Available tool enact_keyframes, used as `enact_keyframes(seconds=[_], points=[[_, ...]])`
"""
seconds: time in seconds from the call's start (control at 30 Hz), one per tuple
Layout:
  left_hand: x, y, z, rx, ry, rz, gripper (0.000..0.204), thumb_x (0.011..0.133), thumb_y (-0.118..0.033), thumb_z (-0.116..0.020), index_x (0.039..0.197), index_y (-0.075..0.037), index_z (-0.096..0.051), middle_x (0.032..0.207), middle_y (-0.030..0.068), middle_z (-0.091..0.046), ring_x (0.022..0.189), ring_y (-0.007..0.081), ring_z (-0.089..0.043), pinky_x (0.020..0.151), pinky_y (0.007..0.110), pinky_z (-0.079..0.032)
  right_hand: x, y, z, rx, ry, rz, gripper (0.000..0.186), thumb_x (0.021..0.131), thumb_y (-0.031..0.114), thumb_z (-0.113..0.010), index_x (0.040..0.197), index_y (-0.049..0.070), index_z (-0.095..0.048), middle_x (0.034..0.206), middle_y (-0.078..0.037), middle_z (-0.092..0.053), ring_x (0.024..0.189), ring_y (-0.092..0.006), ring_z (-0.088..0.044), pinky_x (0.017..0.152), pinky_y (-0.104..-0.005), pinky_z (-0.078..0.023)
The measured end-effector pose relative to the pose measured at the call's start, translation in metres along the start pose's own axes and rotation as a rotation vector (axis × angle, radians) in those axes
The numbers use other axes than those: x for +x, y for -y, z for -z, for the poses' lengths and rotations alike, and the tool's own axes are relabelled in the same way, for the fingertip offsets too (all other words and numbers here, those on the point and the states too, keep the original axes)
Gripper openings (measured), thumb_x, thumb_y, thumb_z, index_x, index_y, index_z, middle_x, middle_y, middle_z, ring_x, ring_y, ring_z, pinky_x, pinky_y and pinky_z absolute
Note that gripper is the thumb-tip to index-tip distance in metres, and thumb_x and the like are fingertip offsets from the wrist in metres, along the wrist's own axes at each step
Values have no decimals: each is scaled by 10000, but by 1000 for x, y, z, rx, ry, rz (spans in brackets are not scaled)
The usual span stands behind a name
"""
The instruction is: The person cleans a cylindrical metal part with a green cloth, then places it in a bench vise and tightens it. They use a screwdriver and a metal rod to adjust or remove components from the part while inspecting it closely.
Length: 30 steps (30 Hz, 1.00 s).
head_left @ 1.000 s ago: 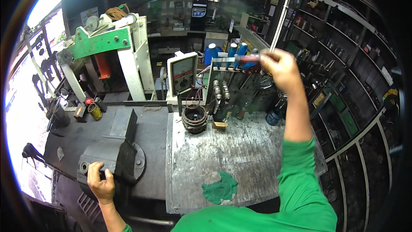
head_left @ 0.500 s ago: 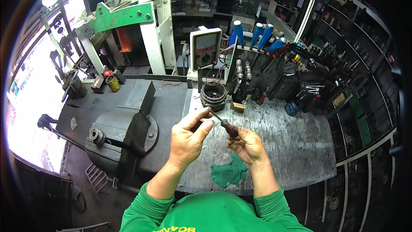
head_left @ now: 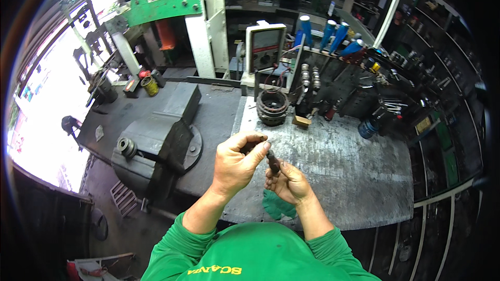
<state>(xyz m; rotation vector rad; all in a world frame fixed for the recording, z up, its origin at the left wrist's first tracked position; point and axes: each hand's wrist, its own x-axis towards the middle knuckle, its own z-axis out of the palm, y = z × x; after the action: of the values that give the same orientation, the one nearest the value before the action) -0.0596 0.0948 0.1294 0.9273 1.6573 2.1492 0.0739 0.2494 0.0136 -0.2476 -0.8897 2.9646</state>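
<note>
I hold a small dark-handled screwdriver (head_left: 273,162) in front of me over the bench. My right hand (head_left: 286,182) is closed round its handle, while my left hand (head_left: 241,158) pinches at the tip end, its fingertips hiding most of the shaft. Beneath my right hand lies a green rag (head_left: 279,207), partly hidden. Beyond both hands sits a round, dark metal housing (head_left: 272,106), with a small cardboard box (head_left: 302,120) to its right.
A large vise (head_left: 151,145) with a round part (head_left: 126,147) on it occupies the bench's left. Behind stand a meter (head_left: 265,47), a rack of blue-handled tools (head_left: 339,36) and a white-green press (head_left: 199,26). The bench top (head_left: 364,177) ends at a curved front edge; shelving lines the right.
My right hand has come down from the tool rack with the screwdriver. My left hand has left the vise and risen to the screwdriver's tip. The view has shifted.
</note>
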Motion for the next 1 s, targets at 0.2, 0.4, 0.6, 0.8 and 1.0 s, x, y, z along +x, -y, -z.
enact_keyframes(seconds=[0.2,0.4,0.6,0.8,1.0], points=[[-39,-16,41,357,20,-163,144,937,-49,-806,1055,29,-782,963,102,-796,842,149,-739,764,303,-582,2,1,-3,-37,-20,168,413,1072,306,-665,1377,30,-634,1154,-149,-754,930,-248,-714,834,-436,-596],[-94,-10,64,316,-145,72,145,969,-51,-774,1079,41,-790,874,57,-747,770,107,-660,702,266,-521,10,17,-21,-79,118,313,457,1035,223,-731,1409,-7,-604,1208,-200,-747,966,-256,-719,855,-406,-587],[-129,-2,56,268,-278,161,121,978,-43,-751,1047,51,-782,868,36,-708,760,93,-609,684,262,-483,30,15,-43,-161,169,233,501,1026,194,-744,1433,-36,-566,1168,-166,-730,978,-246,-724,849,-382,-603],[-138,-14,78,270,-248,255,193,1030,-115,-715,1131,39,-772,895,46,-729,783,105,-635,714,271,-507,34,7,-66,-347,118,244,516,1004,248,-785,1373,-41,-570,1100,-148,-744,870,-224,-748,782,-340,-630],[-143,-21,151,354,-232,35,169,976,-93,-759,1063,50,-775,899,79,-746,796,125,-664,722,287,-527,55,-13,-141,-673,189,386,555,975,280,-824,1345,-60,-587,1108,-160,-744,946,-222,-747,869,-354,-621]])
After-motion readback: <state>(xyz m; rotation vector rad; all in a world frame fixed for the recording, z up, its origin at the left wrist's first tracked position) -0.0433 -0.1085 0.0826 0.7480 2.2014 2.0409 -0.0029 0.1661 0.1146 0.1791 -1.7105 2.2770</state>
